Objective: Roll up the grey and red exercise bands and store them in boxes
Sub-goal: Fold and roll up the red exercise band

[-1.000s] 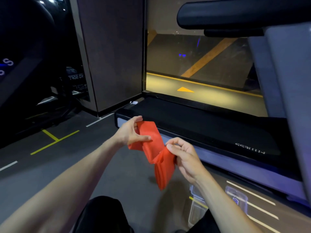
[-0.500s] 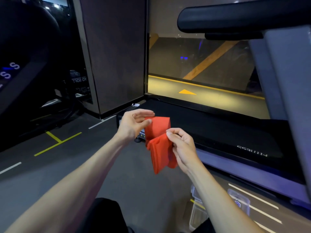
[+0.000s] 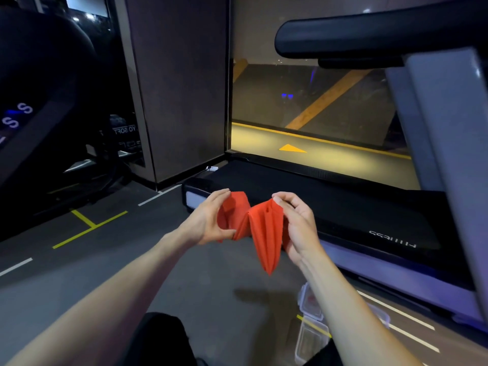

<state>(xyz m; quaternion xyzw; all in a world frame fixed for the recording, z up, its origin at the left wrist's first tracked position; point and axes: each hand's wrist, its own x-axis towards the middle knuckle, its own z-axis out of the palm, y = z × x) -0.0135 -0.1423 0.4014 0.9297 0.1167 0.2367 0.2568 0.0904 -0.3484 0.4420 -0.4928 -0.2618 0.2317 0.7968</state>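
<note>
We hold the red band (image 3: 260,228) in mid-air over the floor (image 3: 126,260), left hand (image 3: 208,223) pinching one end, right hand (image 3: 295,225) gripping the other. A treadmill (image 3: 343,207) lies just beyond; clear boxes (image 3: 310,320) sit near right, partly behind our right forearm. Since a moment ago our hands have spread apart.

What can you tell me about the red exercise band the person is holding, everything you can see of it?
The red exercise band is a thin, flexible, matte orange-red strip, looking like stretchy rubber or fabric, gathered into lengthwise pleats. It is held in the air above the grey floor, in front of the black treadmill deck. The left hand holds one folded end, the right hand pinches the other, and a creased part hangs down to a point between them. It is not rolled up yet.
</note>
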